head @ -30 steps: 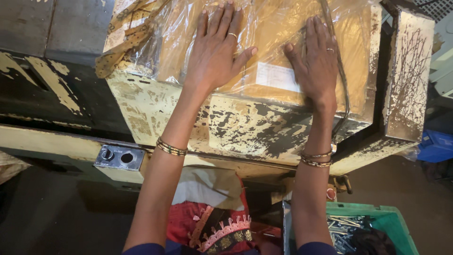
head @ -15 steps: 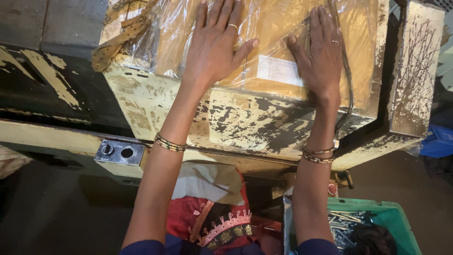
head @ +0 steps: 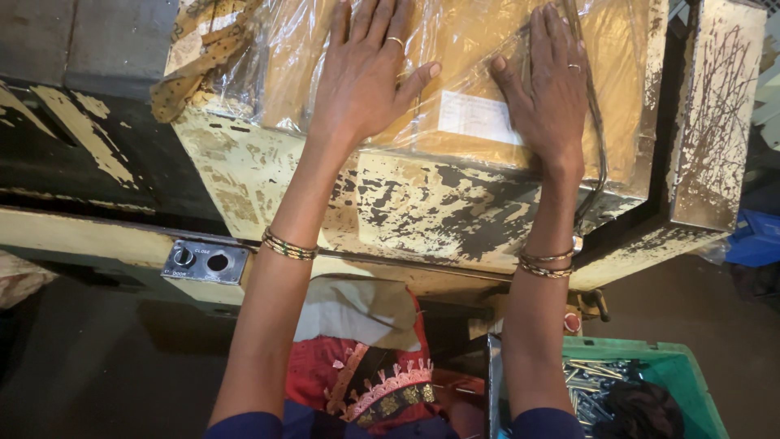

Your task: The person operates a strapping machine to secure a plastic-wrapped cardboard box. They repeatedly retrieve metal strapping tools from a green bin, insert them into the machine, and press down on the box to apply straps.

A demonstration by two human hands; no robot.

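Both of my hands lie flat, fingers spread, on a tan package wrapped in clear plastic film [head: 471, 49] with a white label [head: 475, 118] between them. My left hand [head: 370, 73] presses the package's left part; my right hand [head: 548, 89] presses just right of the label. The package rests on a worn cream-painted machine bed [head: 406, 211] with chipped paint. Neither hand grips anything.
A small metal button panel [head: 203, 262] sits on the machine's front rail at the left. A green plastic crate [head: 686, 366] holding metal parts stands at the lower right. A tall chipped metal plate [head: 719, 122] rises at the right. A blue object [head: 756, 240] lies beyond it.
Both hands have slid a little farther forward over the wrapped package, and the view has shifted slightly with them.
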